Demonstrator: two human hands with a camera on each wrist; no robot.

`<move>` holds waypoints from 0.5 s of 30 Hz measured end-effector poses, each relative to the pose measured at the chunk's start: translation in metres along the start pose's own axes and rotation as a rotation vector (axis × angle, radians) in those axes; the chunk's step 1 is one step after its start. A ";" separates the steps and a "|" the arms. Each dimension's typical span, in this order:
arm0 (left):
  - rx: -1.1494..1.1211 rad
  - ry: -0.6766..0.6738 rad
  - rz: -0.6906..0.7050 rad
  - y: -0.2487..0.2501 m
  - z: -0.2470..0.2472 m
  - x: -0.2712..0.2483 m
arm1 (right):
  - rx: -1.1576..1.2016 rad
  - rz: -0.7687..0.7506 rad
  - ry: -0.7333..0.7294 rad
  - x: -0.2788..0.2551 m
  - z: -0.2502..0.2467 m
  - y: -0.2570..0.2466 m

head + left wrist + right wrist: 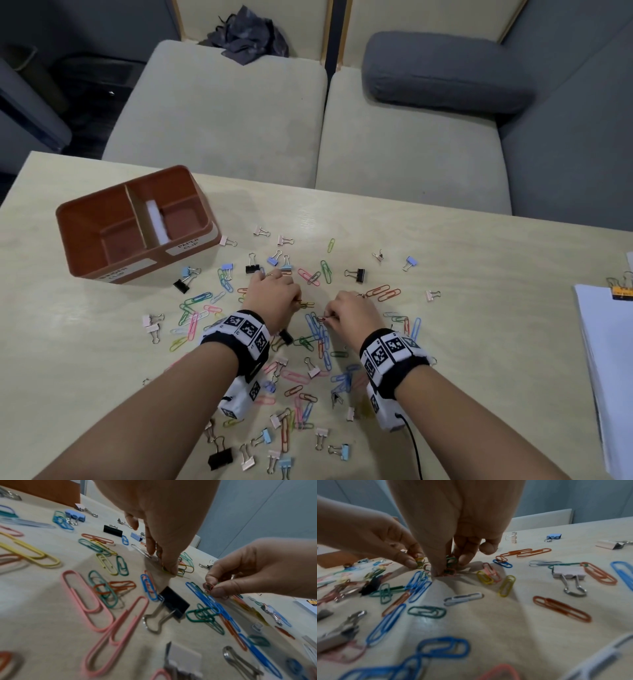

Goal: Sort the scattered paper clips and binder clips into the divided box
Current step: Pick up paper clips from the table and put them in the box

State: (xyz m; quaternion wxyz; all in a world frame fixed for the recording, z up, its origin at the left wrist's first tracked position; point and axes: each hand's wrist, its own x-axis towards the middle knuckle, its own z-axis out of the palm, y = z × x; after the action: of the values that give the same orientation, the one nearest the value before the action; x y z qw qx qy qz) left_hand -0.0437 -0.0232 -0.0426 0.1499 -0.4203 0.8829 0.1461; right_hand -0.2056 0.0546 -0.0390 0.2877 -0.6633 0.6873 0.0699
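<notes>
Coloured paper clips [318, 329] and binder clips [356, 274] are scattered over the pale wooden desk [462, 253], most of them in the middle and at the near side. The divided box [102, 209], brown with a cardboard partition, is set at the far left of the desk; nothing but a white strip beside the partition is seen in its two compartments. A label reading "PAPER CLIP" is seen on the side of the right-hand compartment; the label on the other is too blurred to be read.

Both hands are lowered into the middle of the scatter, close together but apart. The left hand [272, 296] is curled, and a small bunch of yellow and green paper clips [184, 567] is pinched between its thumb and fingertips, right at the desk surface. The right hand [352, 317] is also curled, and a cluster of red and green paper clips [450, 566] is gripped between its thumb and fingers, with the fingertips pressed down to the desk. A black binder clip [174, 603] is lying just beside the left wrist, and long blue paper clips [208, 601] are lying under the right hand.

A stack of white paper [606, 359] is held by a binder clip at the right edge of the desk. Beige seat cushions [222, 113] are seen beyond the desk.
</notes>
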 end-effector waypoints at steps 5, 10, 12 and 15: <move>0.013 -0.003 -0.017 0.001 -0.006 -0.003 | -0.038 -0.019 0.012 -0.009 0.000 -0.001; -0.131 0.098 -0.094 -0.005 -0.020 -0.020 | -0.002 0.011 0.016 -0.014 -0.005 -0.005; -0.195 0.176 -0.124 -0.010 -0.029 -0.033 | 0.020 0.014 0.050 -0.016 -0.008 -0.008; -0.281 0.292 -0.186 -0.027 -0.046 -0.054 | 0.040 -0.003 0.118 -0.018 -0.017 -0.020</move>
State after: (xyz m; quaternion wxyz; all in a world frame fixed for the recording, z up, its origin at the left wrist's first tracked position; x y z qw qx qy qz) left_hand 0.0033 -0.0196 0.0168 -0.0268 -0.5335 0.8235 0.1908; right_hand -0.1928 0.0599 -0.0109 0.2600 -0.6613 0.7034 0.0166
